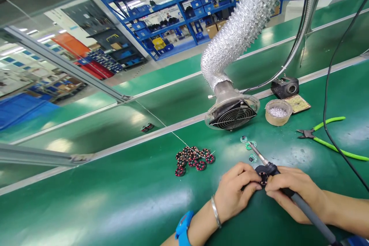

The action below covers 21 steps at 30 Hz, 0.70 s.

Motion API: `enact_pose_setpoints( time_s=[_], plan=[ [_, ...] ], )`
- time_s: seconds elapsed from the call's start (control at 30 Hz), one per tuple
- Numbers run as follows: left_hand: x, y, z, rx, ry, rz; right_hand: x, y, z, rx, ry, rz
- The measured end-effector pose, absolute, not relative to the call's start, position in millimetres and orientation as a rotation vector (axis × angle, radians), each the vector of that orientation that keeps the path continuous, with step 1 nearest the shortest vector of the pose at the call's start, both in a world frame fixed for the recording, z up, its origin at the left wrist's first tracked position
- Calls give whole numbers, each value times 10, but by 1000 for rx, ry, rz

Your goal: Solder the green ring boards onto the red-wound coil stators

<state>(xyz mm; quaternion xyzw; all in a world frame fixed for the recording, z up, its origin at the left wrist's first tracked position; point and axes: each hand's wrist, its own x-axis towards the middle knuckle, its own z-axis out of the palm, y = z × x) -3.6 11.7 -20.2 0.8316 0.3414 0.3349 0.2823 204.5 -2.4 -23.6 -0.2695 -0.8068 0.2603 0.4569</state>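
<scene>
Tape ring [278,112] holds solder bits; both hands pinch coil [263,177]

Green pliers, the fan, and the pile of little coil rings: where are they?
green pliers [331,135], head view, on the green handles.
fan [233,116], head view, on the wire grille.
coil rings [193,159], head view, middle of the pile.

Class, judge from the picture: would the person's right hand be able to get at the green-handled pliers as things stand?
Probably yes, but not freely: the right hand grips a soldering iron, and a black cable crosses the green-handled pliers, which otherwise lie open on the mat.
</scene>
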Motion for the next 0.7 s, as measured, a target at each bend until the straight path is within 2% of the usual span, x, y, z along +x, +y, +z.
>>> enact_pose_setpoints(
  time_s=[0.1,0.23,0.33,0.57,0.7],
  plan=[
    [-88,169,-183,2377,883,871,2099,-10,-219,-708,-1912,686],
    [-175,264,-141,2471,969,921,2131,60,-253,-786,-1848,581],
    [-159,342,-151,2386,1110,953,2127,121,-264,-854,-1836,473],
    [54,463,-208,2304,1360,646,2140,197,-292,-927,-1869,472],
    [133,477,-100,1976,1411,658,2138,219,-282,-905,-1903,431]
  ],
)
